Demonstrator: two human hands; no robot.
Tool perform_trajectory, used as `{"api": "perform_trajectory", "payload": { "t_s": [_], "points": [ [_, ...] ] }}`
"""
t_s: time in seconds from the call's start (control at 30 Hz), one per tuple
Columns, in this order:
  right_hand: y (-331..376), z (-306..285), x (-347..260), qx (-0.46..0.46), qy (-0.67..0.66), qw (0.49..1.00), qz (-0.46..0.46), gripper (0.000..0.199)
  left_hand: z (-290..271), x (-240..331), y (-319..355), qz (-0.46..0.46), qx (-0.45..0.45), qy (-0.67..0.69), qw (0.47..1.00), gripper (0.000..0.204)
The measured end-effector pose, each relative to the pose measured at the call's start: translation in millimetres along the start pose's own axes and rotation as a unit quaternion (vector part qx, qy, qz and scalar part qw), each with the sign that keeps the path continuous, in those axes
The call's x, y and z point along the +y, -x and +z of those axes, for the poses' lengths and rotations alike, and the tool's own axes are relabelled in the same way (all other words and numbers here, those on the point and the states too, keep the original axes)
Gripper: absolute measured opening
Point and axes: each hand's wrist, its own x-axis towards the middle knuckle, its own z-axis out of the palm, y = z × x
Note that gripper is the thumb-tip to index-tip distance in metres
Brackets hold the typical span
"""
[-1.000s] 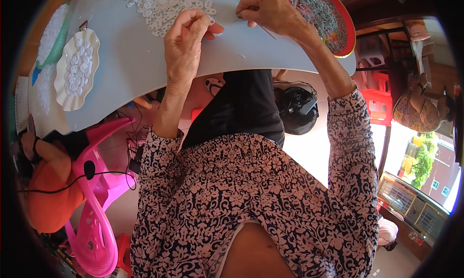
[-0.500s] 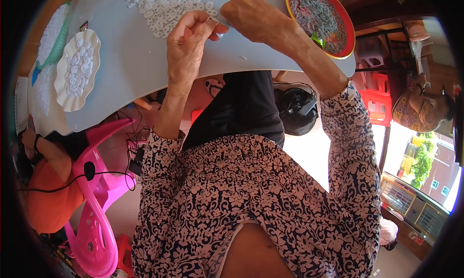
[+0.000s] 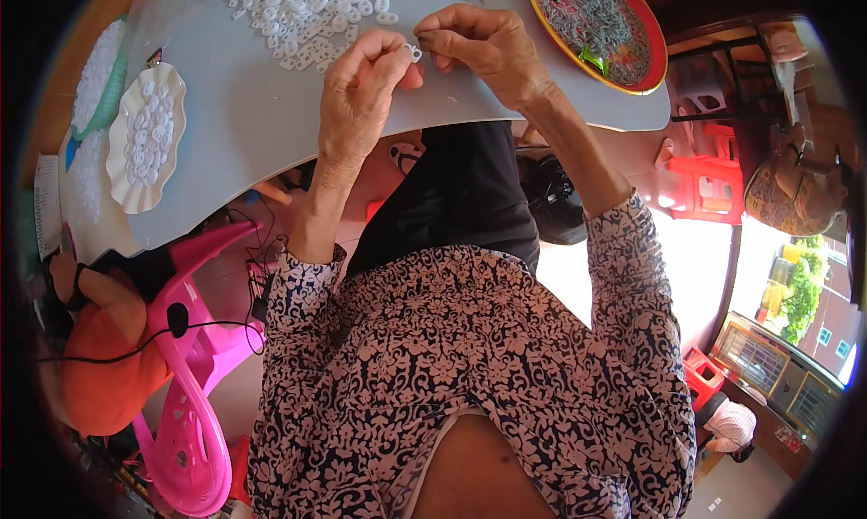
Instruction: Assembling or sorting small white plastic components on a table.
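Note:
My left hand point(image 3: 363, 90) pinches a small white plastic piece with holes point(image 3: 414, 54) between thumb and fingertips, above the grey table point(image 3: 244, 113). Close beside it on the right, my right hand point(image 3: 492, 54) has its thumb and fingers pressed together at the piece's edge. Whatever the right fingertips hold is too small to make out. Beyond my left hand lies a loose pile of similar white oval pieces point(image 3: 293, 18). To the right, a red tray with a yellow rim point(image 3: 652, 72) holds many thin grey metal-looking bits and a bright green item point(image 3: 593, 60).
A cream wavy-edged dish point(image 3: 117, 162) of white pieces stands at the table's left, beside a green basket point(image 3: 113, 95) of more. A person in orange point(image 3: 113, 366) sits near a pink chair point(image 3: 203, 447). Red stools point(image 3: 709, 189) and another person point(image 3: 790, 194) are at the right.
My right hand has turned and come down to the left hand, its fingertips now at the white piece. The left hand has shifted slightly right and down.

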Motion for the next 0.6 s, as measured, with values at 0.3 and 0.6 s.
{"api": "perform_trajectory", "payload": {
  "t_s": [0.3, 0.6],
  "points": [
    [8, 7, 4, 0.007, -0.127, 0.991, -0.045, 0.018, 9, 7, 1, -0.005, 0.021, -0.052, 0.998, 0.011],
    [7, 10, 6, 0.024, -0.131, 0.989, -0.059, 0.019, 11, 9, 2, 0.003, 0.027, -0.051, 0.998, 0.01]
  ]
}}
